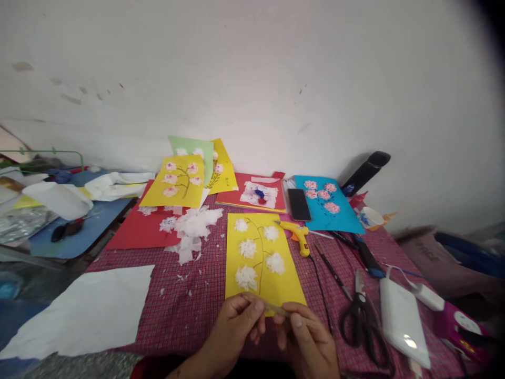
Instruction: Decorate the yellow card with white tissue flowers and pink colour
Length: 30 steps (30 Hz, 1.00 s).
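Note:
My left hand and my right hand are close together at the table's front edge. Between their closed fingertips they pinch a thin tan strip, partly hidden by the fingers; its material is unclear. Just beyond lies a yellow card whose lower edge the hands overlap. It bears a drawn brown branch and several white crumpled-paper flowers. To the right of the card, a yellow glue gun rests with its nozzle over the card's top corner.
Black-handled scissors, a brush and a white power bank lie right. A phone and blue flower card are behind. Torn white paper, a red sheet and a white sheet lie left.

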Each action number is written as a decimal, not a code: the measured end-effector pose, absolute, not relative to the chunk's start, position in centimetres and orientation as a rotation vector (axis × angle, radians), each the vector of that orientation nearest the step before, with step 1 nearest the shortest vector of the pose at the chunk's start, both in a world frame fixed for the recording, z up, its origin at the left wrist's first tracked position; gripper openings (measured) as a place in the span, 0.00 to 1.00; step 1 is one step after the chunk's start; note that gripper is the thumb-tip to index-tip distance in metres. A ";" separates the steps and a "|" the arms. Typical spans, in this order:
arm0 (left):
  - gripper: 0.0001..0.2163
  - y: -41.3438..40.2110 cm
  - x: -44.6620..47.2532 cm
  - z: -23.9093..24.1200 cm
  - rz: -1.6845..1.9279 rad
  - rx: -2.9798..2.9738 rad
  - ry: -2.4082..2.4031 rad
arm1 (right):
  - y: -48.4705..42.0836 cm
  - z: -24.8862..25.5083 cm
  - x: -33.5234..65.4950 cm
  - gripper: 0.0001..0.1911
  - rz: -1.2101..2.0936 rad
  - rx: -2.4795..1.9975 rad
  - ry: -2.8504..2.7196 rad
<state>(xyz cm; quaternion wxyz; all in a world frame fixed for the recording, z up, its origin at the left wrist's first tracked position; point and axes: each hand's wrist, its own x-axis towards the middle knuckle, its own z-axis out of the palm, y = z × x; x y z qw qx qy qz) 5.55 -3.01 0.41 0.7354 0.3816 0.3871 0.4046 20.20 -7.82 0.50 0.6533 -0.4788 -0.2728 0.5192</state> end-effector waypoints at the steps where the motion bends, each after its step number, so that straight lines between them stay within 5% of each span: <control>1: 0.22 -3.0 5.6 0.4 0.883 0.854 0.846 | -7.8 0.3 20.2 0.14 1.181 -1.089 -0.631; 10: 0.10 -1.3 0.9 1.5 0.835 1.620 1.059 | -6.3 1.0 24.6 0.13 1.006 -1.137 -0.611; 19: 0.15 -1.1 -4.9 -0.7 0.401 2.539 0.975 | -5.7 -0.5 28.9 0.11 0.858 -1.186 -0.509; 30: 0.17 -1.2 -5.5 -0.3 0.268 2.760 0.916 | -5.8 -1.0 28.4 0.13 0.908 -1.200 -0.363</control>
